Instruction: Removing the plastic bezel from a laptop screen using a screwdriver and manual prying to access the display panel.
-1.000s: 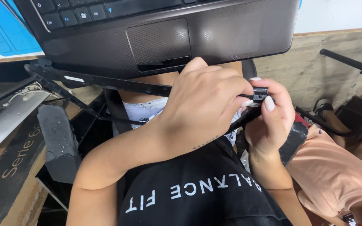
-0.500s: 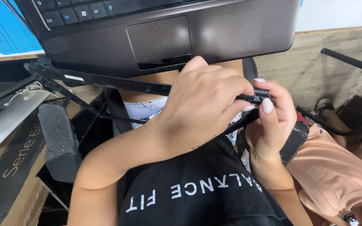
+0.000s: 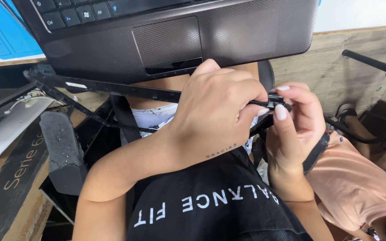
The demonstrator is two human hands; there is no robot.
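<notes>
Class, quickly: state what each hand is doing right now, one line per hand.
Left hand: closed, gripping the thin black frame strip near its corner.
Right hand: fingers pinched shut on the same strip's corner piece.

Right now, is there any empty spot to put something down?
The laptop's palm rest beside its touchpad is bare. The lap is crowded: left hand and right hand pinch the thin black frame there. Left, boxes and a grey pad fill the space.

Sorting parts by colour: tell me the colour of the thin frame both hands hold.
Black thin frame, clearest in the head view.
</notes>
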